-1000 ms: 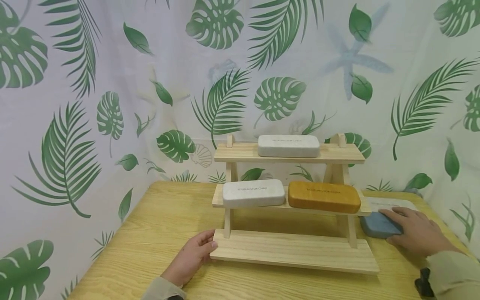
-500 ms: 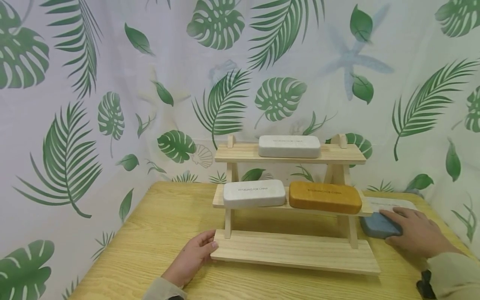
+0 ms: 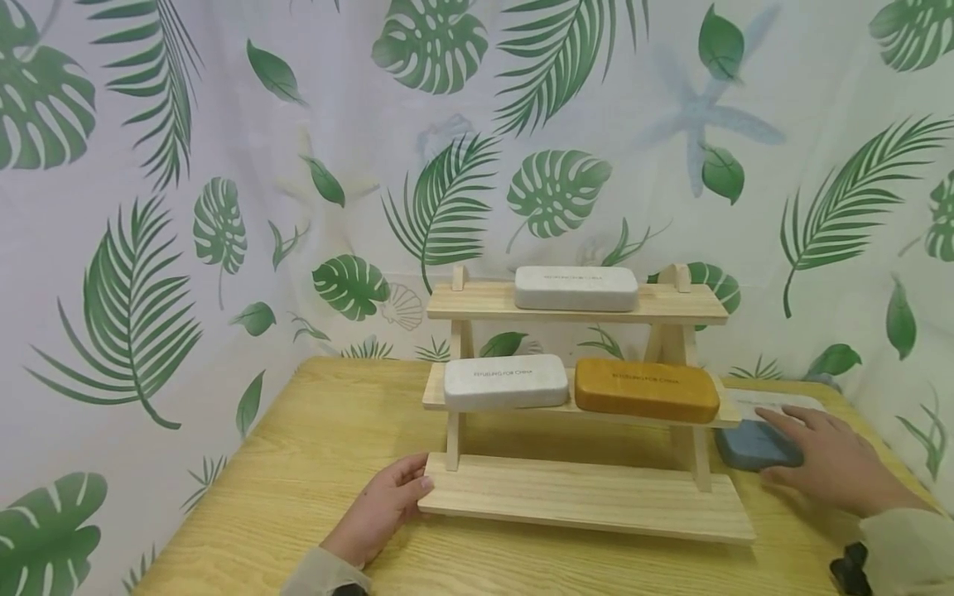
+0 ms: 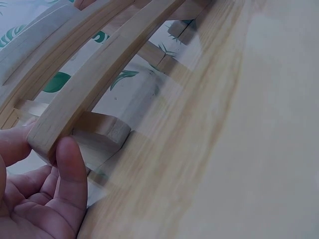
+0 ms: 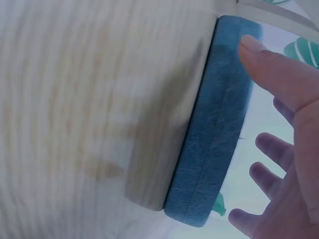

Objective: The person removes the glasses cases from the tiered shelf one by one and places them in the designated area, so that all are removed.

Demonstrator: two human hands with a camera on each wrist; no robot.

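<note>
A three-tier wooden display rack stands on the table. My left hand pinches the left end of its bottom shelf between thumb and fingers, also seen close in the left wrist view. Right of the rack, a blue glasses case lies on the table in front of a whitish glasses case. Over these two hovers my right hand, fingers spread and gripping nothing. In the right wrist view its thumb overlaps one end of the blue case.
One white glasses case lies on the top shelf. The middle shelf bears another white glasses case at left and an orange-brown one at right. Behind the wooden table hangs a leaf-patterned cloth.
My right hand has shifted slightly right and its thumb has come lower, showing more of the blue case. My left hand keeps its grip on the bottom shelf.
</note>
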